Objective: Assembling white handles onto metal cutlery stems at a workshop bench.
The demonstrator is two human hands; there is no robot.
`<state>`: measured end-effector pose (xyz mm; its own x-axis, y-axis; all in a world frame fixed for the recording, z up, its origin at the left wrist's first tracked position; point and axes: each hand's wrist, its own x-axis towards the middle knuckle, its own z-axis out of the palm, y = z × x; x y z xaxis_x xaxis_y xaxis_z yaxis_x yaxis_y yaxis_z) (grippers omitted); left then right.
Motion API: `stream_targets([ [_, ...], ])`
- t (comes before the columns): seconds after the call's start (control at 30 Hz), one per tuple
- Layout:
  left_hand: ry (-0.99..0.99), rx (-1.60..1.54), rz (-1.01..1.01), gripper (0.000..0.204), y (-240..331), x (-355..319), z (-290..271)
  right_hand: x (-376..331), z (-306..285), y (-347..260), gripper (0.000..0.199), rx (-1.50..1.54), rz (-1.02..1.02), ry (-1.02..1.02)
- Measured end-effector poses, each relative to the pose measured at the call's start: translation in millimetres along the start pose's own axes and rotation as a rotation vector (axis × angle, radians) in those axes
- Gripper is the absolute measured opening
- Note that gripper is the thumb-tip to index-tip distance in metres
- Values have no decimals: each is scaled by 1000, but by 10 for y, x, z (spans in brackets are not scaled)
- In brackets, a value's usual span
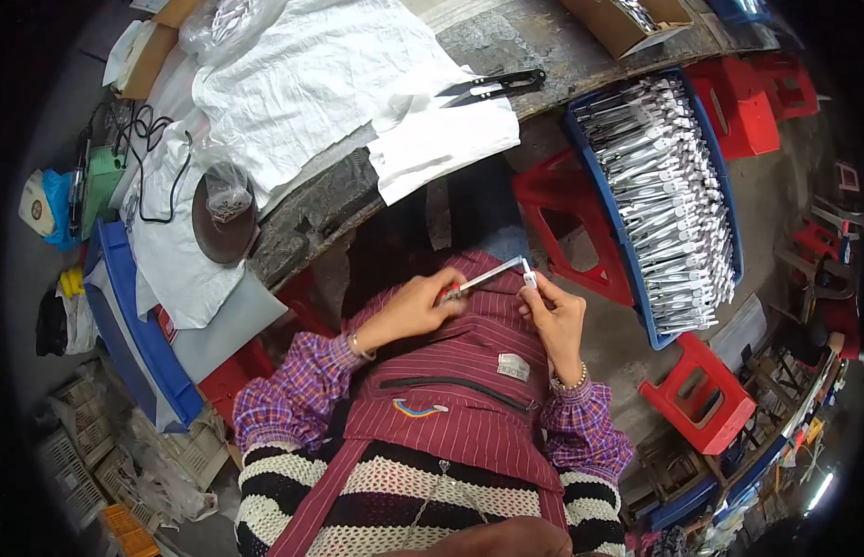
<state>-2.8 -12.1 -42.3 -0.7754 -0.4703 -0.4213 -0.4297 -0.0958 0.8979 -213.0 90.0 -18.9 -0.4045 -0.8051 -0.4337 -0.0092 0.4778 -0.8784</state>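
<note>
Over my lap, my left hand (418,304) is closed on a slim silver tool (488,277); a bit of red shows by its fingers. I cannot make out the tool's exact kind. Its far end meets a small white slender piece (530,276), pinched upright in my right hand (554,316). Both hands are in front of a maroon striped apron (451,362). To the right, a blue tray (627,269) is heaped with many slender silver-and-white items (669,204), lying in rough rows.
Black snips (497,85) lie on the worn workbench (311,209), partly over white cloth (283,84). Nearby is a brown round dish (219,218) with a plastic bag. Red stools (701,395) stand to the right; a blue bin (140,325) is at the left.
</note>
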Motion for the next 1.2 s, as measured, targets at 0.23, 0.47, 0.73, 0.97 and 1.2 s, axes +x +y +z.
stream_targets([
  [0.23, 450, 389, 93, 30, 52, -38, -134, 3, -69, 53, 25, 28, 66, 22],
  [0.47, 270, 18, 39, 29, 198, -262, -123, 15, 54, 16, 24, 76, 50, -50],
  [0.73, 223, -78, 90, 32, 359, -510, -4, -3, 62, 7, 25, 115, 90, -8],
  [0.97, 223, -67, 110, 27, 404, -490, 10, -9, 54, 39, 27, 74, 62, 19],
  [1.2, 241, -80, 96, 26, 419, -462, 30, -30, 70, 52, 26, -60, -54, 17],
])
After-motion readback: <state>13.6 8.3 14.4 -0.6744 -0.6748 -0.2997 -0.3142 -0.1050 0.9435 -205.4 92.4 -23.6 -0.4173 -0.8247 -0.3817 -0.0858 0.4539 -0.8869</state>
